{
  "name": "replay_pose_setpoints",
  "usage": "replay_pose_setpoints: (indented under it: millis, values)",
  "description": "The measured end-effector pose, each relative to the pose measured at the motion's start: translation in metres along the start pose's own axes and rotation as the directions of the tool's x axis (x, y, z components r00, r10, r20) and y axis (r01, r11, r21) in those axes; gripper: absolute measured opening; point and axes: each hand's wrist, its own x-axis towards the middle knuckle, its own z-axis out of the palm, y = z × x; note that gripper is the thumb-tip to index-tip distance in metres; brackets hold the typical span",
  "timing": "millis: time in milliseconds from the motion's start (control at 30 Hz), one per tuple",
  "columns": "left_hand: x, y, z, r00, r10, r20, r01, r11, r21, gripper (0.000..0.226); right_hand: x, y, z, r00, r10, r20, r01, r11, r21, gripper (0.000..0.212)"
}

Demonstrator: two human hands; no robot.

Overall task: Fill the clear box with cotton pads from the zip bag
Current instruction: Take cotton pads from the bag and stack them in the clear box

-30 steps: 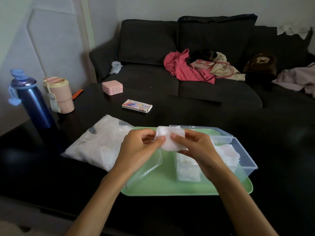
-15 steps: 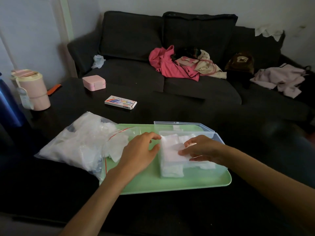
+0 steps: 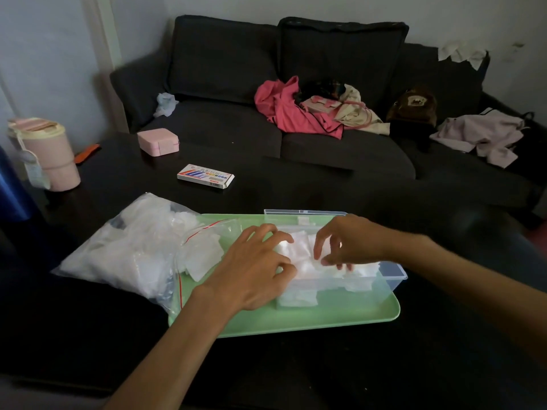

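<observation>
Both hands over the clear box (image 3: 384, 287): my left hand (image 3: 254, 270) presses spread fingers on the cotton pads (image 3: 299, 255), my right hand (image 3: 343, 244) hovers half-curled, seemingly holding nothing. Zip bag (image 3: 127, 247) lies at nine o'clock, nearest my left.

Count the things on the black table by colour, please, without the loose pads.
Pink: 2, cup, small case
Green: 1, tray
Clear: 2, zip bag, clear box
White: 1, printed carton
Orange: 1, flat object
Blue: 1, bottle
Total: 8
</observation>
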Motion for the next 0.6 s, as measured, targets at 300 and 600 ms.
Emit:
replay_pose_setpoints:
  millis: [300, 600]
  values:
    - [0.002, 0.001, -0.001, 1.0, -0.02, 0.023, 0.02, 1.0, 0.009, 0.045, 0.019, -0.026, -0.002, 0.932, 0.003, 0.364, 0.195, 0.841, -0.505, 0.054]
    - [0.001, 0.001, -0.001, 0.998, -0.045, 0.054, 0.051, 0.991, -0.121, 0.041, 0.015, -0.017, 0.001, 0.895, 0.096, 0.436, 0.045, 0.952, -0.302, 0.046]
